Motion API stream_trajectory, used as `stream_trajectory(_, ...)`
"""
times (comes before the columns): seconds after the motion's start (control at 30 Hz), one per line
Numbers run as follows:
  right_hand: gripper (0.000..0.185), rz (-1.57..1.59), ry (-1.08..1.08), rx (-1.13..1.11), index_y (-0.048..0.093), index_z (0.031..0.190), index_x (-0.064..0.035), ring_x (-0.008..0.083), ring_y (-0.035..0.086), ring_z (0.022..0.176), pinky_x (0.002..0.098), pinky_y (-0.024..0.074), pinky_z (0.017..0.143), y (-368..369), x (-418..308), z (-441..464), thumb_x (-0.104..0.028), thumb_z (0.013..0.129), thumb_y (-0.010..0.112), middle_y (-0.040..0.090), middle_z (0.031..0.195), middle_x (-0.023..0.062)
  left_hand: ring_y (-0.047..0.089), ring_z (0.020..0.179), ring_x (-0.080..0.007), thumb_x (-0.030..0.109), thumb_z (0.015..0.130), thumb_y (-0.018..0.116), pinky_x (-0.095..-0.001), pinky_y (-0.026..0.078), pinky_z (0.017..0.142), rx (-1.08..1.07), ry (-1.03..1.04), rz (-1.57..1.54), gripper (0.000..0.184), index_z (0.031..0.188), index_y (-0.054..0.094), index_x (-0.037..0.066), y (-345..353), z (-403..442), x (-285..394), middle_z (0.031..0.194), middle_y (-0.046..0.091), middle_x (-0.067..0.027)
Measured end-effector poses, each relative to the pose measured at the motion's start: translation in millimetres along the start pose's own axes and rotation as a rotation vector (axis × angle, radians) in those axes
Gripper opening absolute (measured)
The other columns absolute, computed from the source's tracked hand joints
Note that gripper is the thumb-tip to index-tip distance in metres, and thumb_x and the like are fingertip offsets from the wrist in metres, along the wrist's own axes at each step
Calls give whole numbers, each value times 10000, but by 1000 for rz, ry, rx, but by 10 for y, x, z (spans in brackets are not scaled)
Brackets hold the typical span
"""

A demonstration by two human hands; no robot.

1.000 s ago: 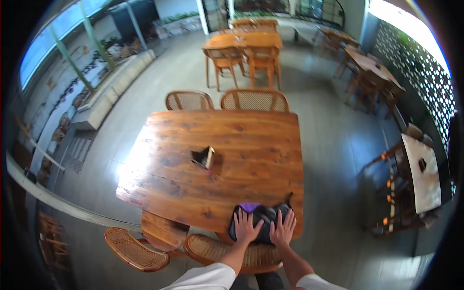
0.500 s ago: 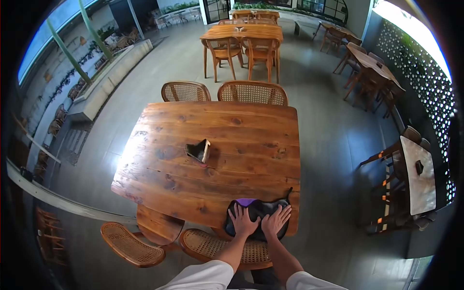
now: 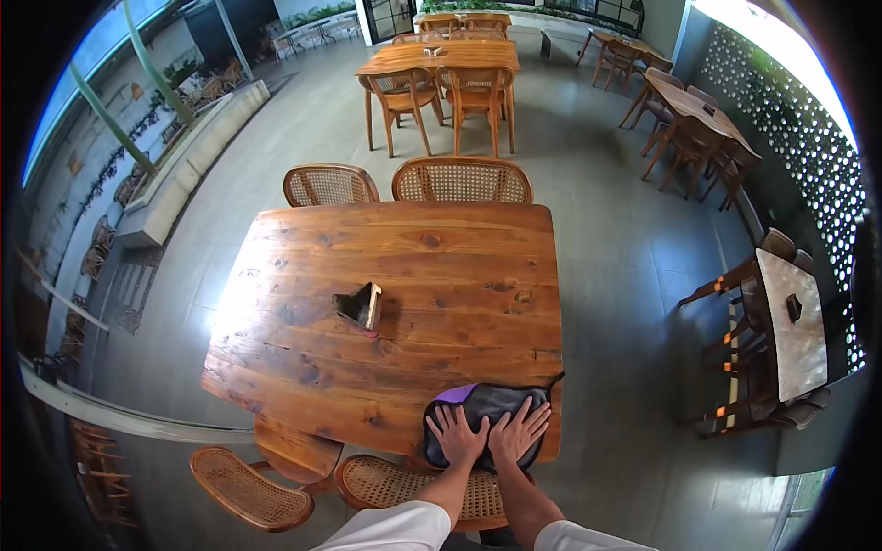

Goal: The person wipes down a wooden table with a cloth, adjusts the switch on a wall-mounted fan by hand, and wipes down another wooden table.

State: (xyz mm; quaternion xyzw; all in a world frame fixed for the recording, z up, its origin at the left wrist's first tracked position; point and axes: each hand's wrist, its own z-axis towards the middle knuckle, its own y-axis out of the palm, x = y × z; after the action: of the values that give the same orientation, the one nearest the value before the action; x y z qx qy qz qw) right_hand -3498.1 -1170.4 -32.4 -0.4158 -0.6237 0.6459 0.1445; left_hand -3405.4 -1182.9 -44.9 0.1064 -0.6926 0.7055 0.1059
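Observation:
A black pouch-like item with a purple patch [image 3: 487,400] lies at the near right corner of the wooden table [image 3: 413,266]. Flat on its left part rests my left hand [image 3: 459,435], fingers spread. My right hand [image 3: 518,432] presses on its right part, fingers also spread, the two thumbs close together. A thin dark strap or loop sticks out at its upper right corner. What the item is exactly, I cannot tell.
A dark triangular holder [image 3: 358,307] stands near the table's middle. Cane chairs [image 3: 461,180] line the far side, and a cane seat [image 3: 418,489] is at the near edge. More tables and chairs [image 3: 441,57] stand beyond and along the right wall.
The black item looks flatter and more spread out, with its purple patch further left. My hands have slid over it and now lie closer together. The view has shifted slightly.

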Motion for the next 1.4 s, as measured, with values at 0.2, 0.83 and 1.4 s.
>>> stream_trajectory(0.2, 647, -21, 10, -17, 271, 1548, -72, 378, 5, 1527, 499, 16, 1230, -56, -43, 22, -320, 978, 453, 27, 1643, 237, 296, 1446, -404, 614, 880, 516, -606, 63, 1208, -11, -13, 16, 791, 1376, 502, -2, 5, 16, 14, 1460, 435, -286)
stream_trajectory(0.83, 673, -29, 93, -17, 296, 1556, -136, 395, 8, 1525, 526, 21, 1221, -41, -13, 121, -360, 950, 481, 25, 1648, 228, 269, 1454, -394, 508, 926, 498, -594, 101, 1201, -216, 532, 13, 629, 1318, 559, 20, -27, 571, 121, 1470, 422, -250)
stream_trajectory(1.4, 662, -34, -49, -13, 302, 1559, -162, 418, 62, 1511, 593, 69, 1190, -91, -220, 1457, -345, 944, 464, 49, 1635, 254, 370, 1383, -443, 462, 871, 600, -629, 162, 1179, 140, 50, 43, 580, 1216, 633, -3, 340, 894, 807, 1352, 516, -280)
